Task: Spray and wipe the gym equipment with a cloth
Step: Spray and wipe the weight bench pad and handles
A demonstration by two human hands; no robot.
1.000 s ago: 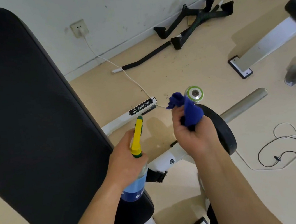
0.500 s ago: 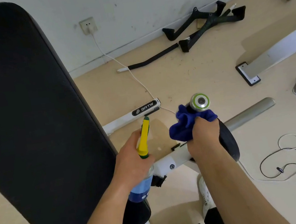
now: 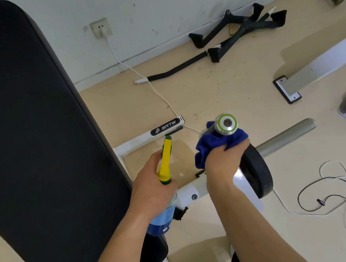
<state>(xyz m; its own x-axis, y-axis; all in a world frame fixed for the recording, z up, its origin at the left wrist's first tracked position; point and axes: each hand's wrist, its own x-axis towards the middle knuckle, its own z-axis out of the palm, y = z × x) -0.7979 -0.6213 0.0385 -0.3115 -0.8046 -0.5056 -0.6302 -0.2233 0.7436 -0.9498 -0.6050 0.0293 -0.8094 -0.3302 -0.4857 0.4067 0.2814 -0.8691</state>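
Right hand point(image 3: 222, 165) gripping cloth point(image 3: 210, 146) round bar point(image 3: 225, 124), left hand point(image 3: 151, 189) seemingly clutching bottle point(image 3: 164, 160)

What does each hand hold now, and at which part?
The left hand grips the spray bottle round its neck. The right hand holds the blue cloth by a bunched part, against the metal bar.

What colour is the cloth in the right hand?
The cloth is dark blue, shown in the head view.
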